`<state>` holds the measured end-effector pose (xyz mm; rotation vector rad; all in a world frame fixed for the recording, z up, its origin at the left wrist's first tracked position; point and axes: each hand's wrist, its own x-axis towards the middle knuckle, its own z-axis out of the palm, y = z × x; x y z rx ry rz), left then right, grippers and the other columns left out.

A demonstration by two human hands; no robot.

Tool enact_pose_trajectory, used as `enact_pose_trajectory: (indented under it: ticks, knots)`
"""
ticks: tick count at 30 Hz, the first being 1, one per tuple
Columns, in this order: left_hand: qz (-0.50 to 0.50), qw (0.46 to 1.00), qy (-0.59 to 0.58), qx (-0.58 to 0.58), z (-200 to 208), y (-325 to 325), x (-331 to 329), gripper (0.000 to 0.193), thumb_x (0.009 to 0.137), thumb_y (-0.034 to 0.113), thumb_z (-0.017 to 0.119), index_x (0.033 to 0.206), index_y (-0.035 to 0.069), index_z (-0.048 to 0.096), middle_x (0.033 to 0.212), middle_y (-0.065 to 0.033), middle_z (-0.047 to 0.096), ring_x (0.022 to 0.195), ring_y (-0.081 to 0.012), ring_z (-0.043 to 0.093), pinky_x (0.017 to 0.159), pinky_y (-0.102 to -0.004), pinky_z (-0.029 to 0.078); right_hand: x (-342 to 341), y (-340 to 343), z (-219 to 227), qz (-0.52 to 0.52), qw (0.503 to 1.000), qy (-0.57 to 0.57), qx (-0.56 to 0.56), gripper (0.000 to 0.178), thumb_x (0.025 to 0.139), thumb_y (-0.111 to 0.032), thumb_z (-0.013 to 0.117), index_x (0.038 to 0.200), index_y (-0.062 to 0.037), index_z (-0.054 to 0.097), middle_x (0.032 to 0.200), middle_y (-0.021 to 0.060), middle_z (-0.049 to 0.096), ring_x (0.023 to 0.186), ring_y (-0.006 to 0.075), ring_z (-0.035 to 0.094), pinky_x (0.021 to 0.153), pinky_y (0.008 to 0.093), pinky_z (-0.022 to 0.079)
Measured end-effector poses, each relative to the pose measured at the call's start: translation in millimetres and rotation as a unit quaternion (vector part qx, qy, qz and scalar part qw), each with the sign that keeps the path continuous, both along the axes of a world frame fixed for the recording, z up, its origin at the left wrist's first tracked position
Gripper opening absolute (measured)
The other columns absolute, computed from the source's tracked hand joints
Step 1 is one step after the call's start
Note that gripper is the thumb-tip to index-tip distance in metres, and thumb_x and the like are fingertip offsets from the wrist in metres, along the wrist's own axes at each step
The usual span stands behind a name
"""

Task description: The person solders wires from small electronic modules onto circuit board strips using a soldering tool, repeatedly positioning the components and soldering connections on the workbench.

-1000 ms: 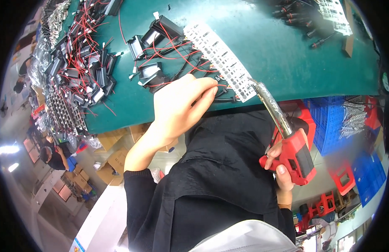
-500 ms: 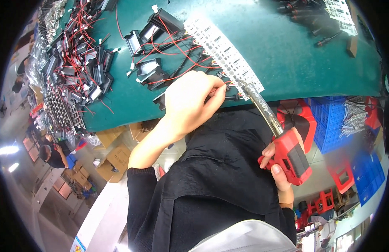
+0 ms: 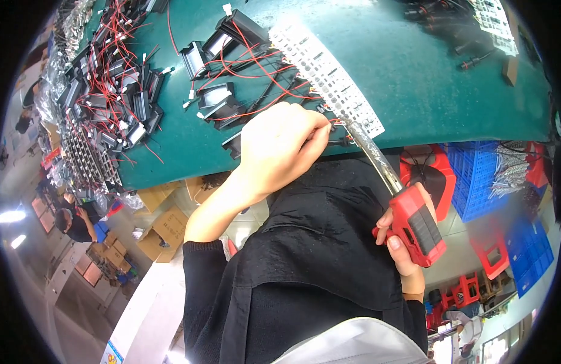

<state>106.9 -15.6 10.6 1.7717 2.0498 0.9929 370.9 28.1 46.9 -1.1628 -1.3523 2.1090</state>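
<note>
A long white strip of circuit boards (image 3: pixel 329 79) lies slantwise on the green table, dotted with small dark parts. My right hand (image 3: pixel 400 253) is wrapped round the red and black handle of a soldering gun (image 3: pixel 418 225). Its long metal barrel reaches up to the near end of the strip, tip at the board's left edge. Beside that tip, my left hand (image 3: pixel 279 142) is closed in a pinch on a thin wire (image 3: pixel 336 121), mostly hidden by the fingers. Black battery holders (image 3: pixel 217 100) with red wires and white plugs lie just beyond my left hand.
A heap of black holders with red wires (image 3: pixel 135 97) covers the table's left part. Dark cable pieces (image 3: pixel 438 18) and another white board strip (image 3: pixel 495 27) lie at the far right. Below the table edge are a red stool (image 3: pixel 444 164), a blue crate (image 3: pixel 474 182) and cardboard boxes (image 3: pixel 165 233).
The soldering gun's tip has shifted slightly up and left along the board's edge, its handle tilting a little. My left hand and the board strip have moved slightly right.
</note>
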Motion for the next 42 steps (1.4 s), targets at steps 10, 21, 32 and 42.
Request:
enact_pose_trajectory:
  ticks: [10, 21, 32, 42]
  knots:
    - [0.003, 1.0, -0.009, 0.004, -0.7, 0.2, -0.1, 0.014, 0.069, -0.003, 0.072, 0.079, 0.004, 0.065, 0.066, -0.0034, 0.061, 0.055, -0.0151, 0.057, 0.053, -0.0261, 0.045, -1.3, -2.1, 4.7, -0.003, 1.0, 0.011, -0.015, 0.076, 0.079, -0.012, 0.066, 0.14, 0.0081, 0.026, 0.087, 0.0149, 0.065, 0.067, 0.0176, 0.063, 0.063, 0.0274, 0.052]
    - [0.002, 1.0, -0.011, -0.005, 1.6, 0.6, -0.1, 0.014, 0.07, -0.002, 0.072, 0.08, 0.004, 0.064, 0.066, -0.0041, 0.06, 0.055, -0.0156, 0.058, 0.053, -0.0263, 0.045, -0.5, -0.7, 6.2, -0.014, 0.999, -0.012, -0.034, 0.077, 0.078, -0.013, 0.067, 0.14, 0.008, 0.027, 0.084, 0.0145, 0.065, 0.066, 0.0162, 0.062, 0.061, 0.0264, 0.051]
    - [0.002, 1.0, -0.011, -0.009, 1.7, -0.7, -0.8, 0.014, 0.07, -0.003, 0.072, 0.08, 0.004, 0.064, 0.065, -0.0031, 0.059, 0.055, -0.0146, 0.057, 0.053, -0.0253, 0.045, 2.1, 0.4, 9.6, -0.059, 0.995, 0.042, -0.066, 0.086, 0.078, -0.016, 0.069, 0.144, 0.0025, 0.017, 0.091, 0.0161, 0.061, 0.077, 0.0232, 0.062, 0.064, 0.0302, 0.052]
    - [0.025, 1.0, -0.001, -0.017, 3.8, 0.8, 2.9, 0.012, 0.073, 0.0, 0.072, 0.079, 0.005, 0.063, 0.066, -0.0029, 0.059, 0.055, -0.0137, 0.056, 0.052, -0.0246, 0.044, -1.5, 0.4, 6.3, -0.023, 0.998, 0.049, -0.029, 0.083, 0.079, -0.014, 0.068, 0.142, 0.0063, 0.019, 0.093, 0.017, 0.062, 0.077, 0.0226, 0.063, 0.065, 0.0304, 0.053]
